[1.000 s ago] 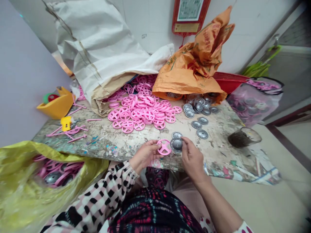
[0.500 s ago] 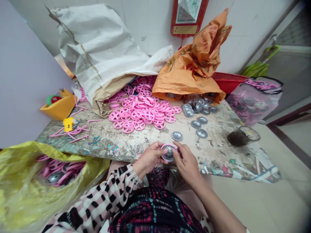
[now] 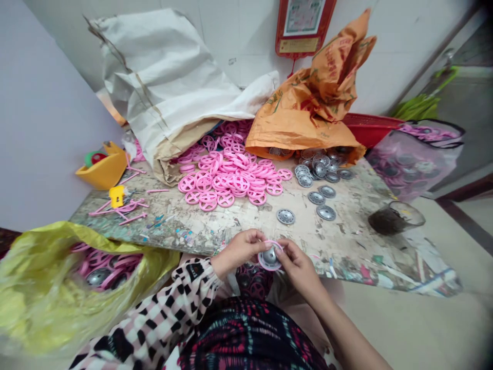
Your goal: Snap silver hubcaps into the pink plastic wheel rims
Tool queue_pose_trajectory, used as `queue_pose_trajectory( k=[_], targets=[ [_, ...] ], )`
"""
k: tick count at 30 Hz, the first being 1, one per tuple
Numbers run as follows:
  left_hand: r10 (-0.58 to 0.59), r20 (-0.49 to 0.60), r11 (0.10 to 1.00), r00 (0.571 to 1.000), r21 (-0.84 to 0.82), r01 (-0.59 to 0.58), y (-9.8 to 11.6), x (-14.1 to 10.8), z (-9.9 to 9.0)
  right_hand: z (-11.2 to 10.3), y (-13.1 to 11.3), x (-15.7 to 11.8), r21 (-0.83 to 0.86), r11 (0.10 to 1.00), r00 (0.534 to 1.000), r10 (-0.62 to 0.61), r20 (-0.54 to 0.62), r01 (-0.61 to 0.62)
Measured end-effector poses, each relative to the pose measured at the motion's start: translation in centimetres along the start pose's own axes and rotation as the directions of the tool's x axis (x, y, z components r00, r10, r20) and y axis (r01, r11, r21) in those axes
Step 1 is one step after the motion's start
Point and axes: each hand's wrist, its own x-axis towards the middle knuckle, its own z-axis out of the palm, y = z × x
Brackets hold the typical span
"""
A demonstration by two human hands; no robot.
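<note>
Between my two hands, at the table's front edge, is a pink toy wheel with a silver hubcap [image 3: 269,257] set in its face. My left hand [image 3: 242,252] pinches it from the left, thumb on the rim. From the right, my right hand [image 3: 298,264] grips the same wheel with thumb and fingers. Just beyond lies a loose silver hubcap [image 3: 285,216], flat on the table [image 3: 246,221]. A heap of pink wheels [image 3: 231,177] spills from a white sack [image 3: 173,77]. Several more silver hubcaps [image 3: 319,169] lie at the mouth of an orange sack [image 3: 304,123].
A glass of dark liquid [image 3: 395,218] stands at the right. To the left are a yellow container [image 3: 102,169] and pink plastic sticks [image 3: 119,208]. A yellow bag [image 3: 34,277] of wheels sits at the lower left. A clear bag [image 3: 416,159] hangs beyond the right edge.
The camera view has shifted slightly. My fingers have moved out toward the wheel's rim, so more of the hubcap shows; both hands keep hold of it, now slightly lower.
</note>
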Motion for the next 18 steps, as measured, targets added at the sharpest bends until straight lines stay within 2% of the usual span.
queue_pose_trajectory(
  k=[2,4,5,6,8,9,11,13,14,16,18],
  targets=[
    [0.037,-0.068,0.996,0.997,0.085,-0.032,0.2,0.1,-1.8,0.1,0.1,-1.0,-0.143,0.988,0.995,-0.043,0.094,0.056],
    [0.152,-0.234,0.974,0.96,0.2,-0.105,0.3,0.4,-4.1,0.3,0.1,-2.2,-0.304,0.94,0.977,-0.099,0.188,0.154],
    [0.233,-0.334,0.949,0.913,0.283,-0.138,0.4,0.6,-5.4,0.5,0.1,-2.7,-0.384,0.901,0.968,-0.121,0.22,0.2],
    [0.335,-0.42,0.902,0.844,0.403,-0.157,0.4,0.8,-6.8,0.7,0.1,-3.1,-0.459,0.856,0.961,-0.138,0.239,0.237],
    [0.504,-0.487,0.77,0.713,0.627,-0.117,0.6,1.3,-9.5,0.9,0.1,-3.6,-0.564,0.776,0.955,-0.172,0.243,0.284],
    [0.569,-0.487,0.704,0.663,0.705,-0.087,0.8,1.5,-10.7,0.9,0.1,-3.5,-0.587,0.754,0.953,-0.19,0.235,0.295],
    [0.623,-0.492,0.608,0.608,0.794,0.02,1.1,1.8,-12.6,0.5,0.2,-3.0,-0.59,0.747,0.952,-0.229,0.203,0.306],
    [0.64,-0.492,0.51,0.591,0.846,0.152,1.5,2.1,-14.0,-0.3,0.3,-1.8,-0.586,0.752,0.952,-0.267,0.147,0.301],
    [0.636,-0.49,0.463,0.596,0.86,0.214,1.7,2.3,-14.5,-0.8,0.4,-1.1,-0.591,0.75,0.951,-0.287,0.115,0.298],
    [0.612,-0.478,0.368,0.63,0.877,0.308,2.0,2.7,-15.2,-1.9,0.7,0.6,-0.614,0.735,0.944,-0.325,0.054,0.288],
    [0.585,-0.446,0.282,0.677,0.895,0.346,2.3,2.9,-15.5,-2.8,1.0,2.3,-0.652,0.71,0.938,-0.347,0.005,0.267]
  ],
)
